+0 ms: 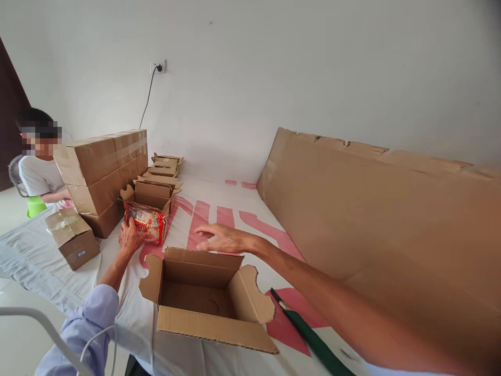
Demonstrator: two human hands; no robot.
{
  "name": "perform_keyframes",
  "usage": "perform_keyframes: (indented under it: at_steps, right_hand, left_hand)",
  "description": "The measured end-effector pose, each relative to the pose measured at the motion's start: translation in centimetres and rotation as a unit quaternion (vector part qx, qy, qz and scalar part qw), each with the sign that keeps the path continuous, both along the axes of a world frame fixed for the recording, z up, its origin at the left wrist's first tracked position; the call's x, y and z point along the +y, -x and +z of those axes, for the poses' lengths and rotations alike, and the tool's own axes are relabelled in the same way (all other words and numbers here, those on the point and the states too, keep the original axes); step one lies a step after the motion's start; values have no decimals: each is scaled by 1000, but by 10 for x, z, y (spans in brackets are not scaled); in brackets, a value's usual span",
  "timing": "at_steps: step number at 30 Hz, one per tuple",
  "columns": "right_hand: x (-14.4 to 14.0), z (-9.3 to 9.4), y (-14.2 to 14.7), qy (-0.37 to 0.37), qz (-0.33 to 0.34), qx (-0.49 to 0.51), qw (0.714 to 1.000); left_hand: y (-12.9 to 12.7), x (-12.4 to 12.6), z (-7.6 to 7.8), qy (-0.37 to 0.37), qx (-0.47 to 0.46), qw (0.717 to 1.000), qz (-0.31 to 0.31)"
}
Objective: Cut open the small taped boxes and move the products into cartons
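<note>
The left hand [131, 237] is closed in a grip on the near left end of a red and clear snack packet [146, 223]. The packet lies on the white cloth-covered surface [235, 206], just in front of a row of small open cartons [154, 193] that runs away toward the far wall. The left forearm is covered by a pale lilac sleeve [92, 321].

The right hand [221, 239] is flat, palm down, fingers spread wide and holding nothing. It hovers just beyond the far wall of the open cardboard box [207, 295], right of the packet and apart from it. Whether it touches the cloth cannot be told.

The open box stands near the centre, all four flaps folded outward. Its inside shows only bare cardboard.

To the left of the row of cartons, a stack of sealed brown boxes [104, 175] stands three layers high. A smaller taped box [72, 237] sits alone on the cloth, near left of the stack. Behind the stack a second person [37, 167] in a white shirt is partly visible.

A large flat cardboard sheet [383, 219] leans against the wall on the right. A dark green strip [313, 339] lies on the cloth near right of the open box. The cloth bears large red markings. A wall socket [158, 67] with a black cable plugged in is on the far wall.
</note>
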State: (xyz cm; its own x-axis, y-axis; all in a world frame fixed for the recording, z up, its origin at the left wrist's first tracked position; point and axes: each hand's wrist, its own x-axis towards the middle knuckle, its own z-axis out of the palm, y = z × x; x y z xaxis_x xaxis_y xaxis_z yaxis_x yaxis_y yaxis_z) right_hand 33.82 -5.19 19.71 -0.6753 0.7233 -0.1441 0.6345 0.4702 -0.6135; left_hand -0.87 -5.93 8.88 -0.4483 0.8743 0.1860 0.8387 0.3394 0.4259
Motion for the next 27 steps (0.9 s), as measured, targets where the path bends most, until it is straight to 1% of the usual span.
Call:
perform_keyframes:
  at_steps: [3,5,7,9,10,12,14,16,19,21,24,26,27]
  right_hand:
    - [-18,-6,-36,59,-36,-18,997]
    - [-28,-4,-48,96,-42,1,995]
    - [-37,1,-53,117,-25,38,992]
    - [-43,7,-55,120,-6,67,991]
    - [-46,8,-56,113,-7,75,991]
    - [-52,5,-54,85,-38,85,992]
    - [-56,-3,-50,56,-78,90,991]
    - [-59,-13,-42,46,-90,97,990]
    - [-59,-20,-23,44,-63,122,990]
    - [-55,-19,-5,35,-47,127,990]
    - [-42,-13,32,7,-54,106,993]
    - [-30,-11,61,-11,-64,102,993]
    - [-23,-10,76,-17,-68,105,992]
  left_hand:
    - [0,-7,1,-8,3,1000,-8]
    - [-1,-12,0,-10,-1,1000,-14]
    - [0,-15,1,-16,-13,1000,-17]
    - [2,-18,4,-30,-27,999,-19]
    - [3,-20,6,-38,-31,999,-21]
    - [6,-26,10,-54,-33,998,-26]
    - [10,-37,11,-68,-34,997,-34]
    - [14,-56,9,-111,-56,991,-48]
    - [22,-97,-1,-216,-135,966,-50]
    - [30,-130,-9,-262,-183,948,-9]
    - [41,-177,-19,-286,-235,926,66]
    - [41,-199,-24,-294,-255,916,97]
    - [39,-206,-26,-295,-257,915,99]
